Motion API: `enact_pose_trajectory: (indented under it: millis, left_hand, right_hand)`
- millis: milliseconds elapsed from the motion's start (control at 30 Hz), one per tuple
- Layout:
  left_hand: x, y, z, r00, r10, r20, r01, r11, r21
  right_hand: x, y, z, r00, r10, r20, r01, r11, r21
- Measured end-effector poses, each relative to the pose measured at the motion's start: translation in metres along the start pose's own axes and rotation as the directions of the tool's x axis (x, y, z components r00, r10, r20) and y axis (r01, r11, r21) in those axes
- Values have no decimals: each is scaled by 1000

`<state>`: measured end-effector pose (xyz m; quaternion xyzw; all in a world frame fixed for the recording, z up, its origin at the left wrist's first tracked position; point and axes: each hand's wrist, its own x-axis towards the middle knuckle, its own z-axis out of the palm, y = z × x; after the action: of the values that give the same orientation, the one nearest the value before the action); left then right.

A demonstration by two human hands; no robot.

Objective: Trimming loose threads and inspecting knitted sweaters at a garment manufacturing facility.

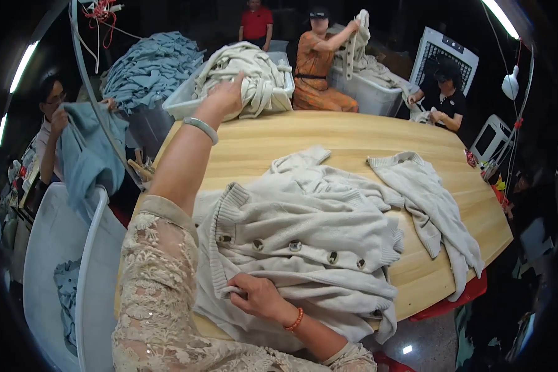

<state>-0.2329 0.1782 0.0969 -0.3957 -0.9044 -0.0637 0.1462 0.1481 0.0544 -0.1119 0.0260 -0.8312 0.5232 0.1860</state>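
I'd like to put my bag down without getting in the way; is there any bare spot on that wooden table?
Yes: the far half of the table is bare, between the heaped bin and the spread sweaters. A smaller strip lies at the right edge beyond the loose sweater. The near side is crowded: the buttoned cardigan under the right hand.

A small red-and-white packet lies at the far right rim of the pale wooden oval table, well apart from the cream knitted cardigan with brown buttons. Just beyond that rim, lower down, a cluster of little red, yellow and green packages sits in shadow, too small to tell apart. Near them stands a white boxy unit with a dark, slanted rectangular panel; whether the panel is a screen cannot be told. At the left edge, blurred multicoloured small packs fill a dark shelf.
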Motion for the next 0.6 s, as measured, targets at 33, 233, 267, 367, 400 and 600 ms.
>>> enact_pose_trajectory:
  millis: [33,233,267,367,400,600]
  left_hand:
    - [-5,6,5,985,75,-156,-77,997,-1]
    - [-168,66,-20,792,588,-164,-541,551,-636]
    - [-212,57,-2,739,663,-119,-588,549,-594]
    - [-303,23,42,754,656,-25,-634,718,-285]
    - [-316,8,57,747,661,-64,-660,728,-184]
    - [-317,-8,59,927,361,100,-273,833,-481]
  right_hand:
    - [0,-3,-3,1000,14,-5,-14,1000,18]
    - [3,-3,-24,999,-4,-54,4,1000,5]
    - [3,-1,-22,998,-8,-57,8,1000,0]
    - [2,7,-8,998,-46,-39,41,991,-125]
    - [3,6,-3,997,-63,-41,57,989,-135]
    - [-3,-9,3,992,-78,-94,55,973,-225]
